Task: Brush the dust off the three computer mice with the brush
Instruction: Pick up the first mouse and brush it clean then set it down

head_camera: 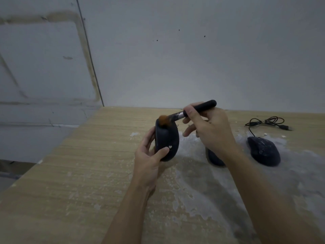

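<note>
Black, rounded plastic mouse (167, 141) stands upright above the dusty wooden table (88, 173), left hand (149, 159) fingers pinching its sides. Right hand (209, 127) fingers clamp the black-handled, orange-bristled brush (190, 112), bristles touching the mouse's top. Two more dark mice (263, 151) lie at three o'clock.

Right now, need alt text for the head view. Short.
The left hand holds a black mouse up off the table while the right hand sweeps a brush over its top end. Two more dark mice lie on the dusty right side, one half hidden by the right forearm, one corded.
</note>
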`<state>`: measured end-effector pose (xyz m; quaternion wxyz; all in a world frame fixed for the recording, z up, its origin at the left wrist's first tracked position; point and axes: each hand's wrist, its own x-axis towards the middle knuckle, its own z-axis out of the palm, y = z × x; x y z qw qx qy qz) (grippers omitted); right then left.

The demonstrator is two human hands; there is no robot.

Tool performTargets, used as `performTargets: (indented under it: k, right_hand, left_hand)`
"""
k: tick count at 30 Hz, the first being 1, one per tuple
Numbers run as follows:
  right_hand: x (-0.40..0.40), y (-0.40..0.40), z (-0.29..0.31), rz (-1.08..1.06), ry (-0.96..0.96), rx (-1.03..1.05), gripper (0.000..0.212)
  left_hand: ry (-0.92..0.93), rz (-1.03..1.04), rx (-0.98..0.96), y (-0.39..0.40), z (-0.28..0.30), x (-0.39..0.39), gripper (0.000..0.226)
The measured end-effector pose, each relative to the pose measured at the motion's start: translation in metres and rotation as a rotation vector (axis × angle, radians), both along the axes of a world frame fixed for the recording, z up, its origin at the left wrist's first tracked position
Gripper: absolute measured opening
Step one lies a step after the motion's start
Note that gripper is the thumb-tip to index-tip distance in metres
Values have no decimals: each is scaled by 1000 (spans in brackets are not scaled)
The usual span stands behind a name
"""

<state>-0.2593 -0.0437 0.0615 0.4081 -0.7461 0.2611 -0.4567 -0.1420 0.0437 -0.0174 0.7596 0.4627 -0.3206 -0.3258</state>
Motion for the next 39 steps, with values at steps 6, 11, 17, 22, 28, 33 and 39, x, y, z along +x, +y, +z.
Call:
performTargets:
  k: [6, 11, 17, 22, 28, 33, 39]
  right_hand:
    - [6, 7, -5, -47, 7, -50, 14]
    - [9, 10, -5, -13, 13, -62, 12]
    - [1, 3, -3, 58, 37, 4, 13]
    - [-3, -1, -2, 128, 59, 47, 17]
    - [-4, 0, 2, 93, 80, -17, 15]
    - [-7, -1, 4, 34, 96, -65, 14]
    - [-6, 2, 3, 78, 118, -57, 13]
  left_hand:
    - [-8, -18, 4, -1, -2, -1, 65]
    - [7, -40, -4, -2, -2, -4, 65]
    - [26, -17, 2, -2, -3, -3, 64]
    - [48, 0, -2, -2, -2, -1, 64]
    - [89, 9, -18, -1, 0, 1, 64]
    - [137, 16, -32, 0, 2, 1, 64]
    - [188, 34, -51, 0, 2, 5, 64]
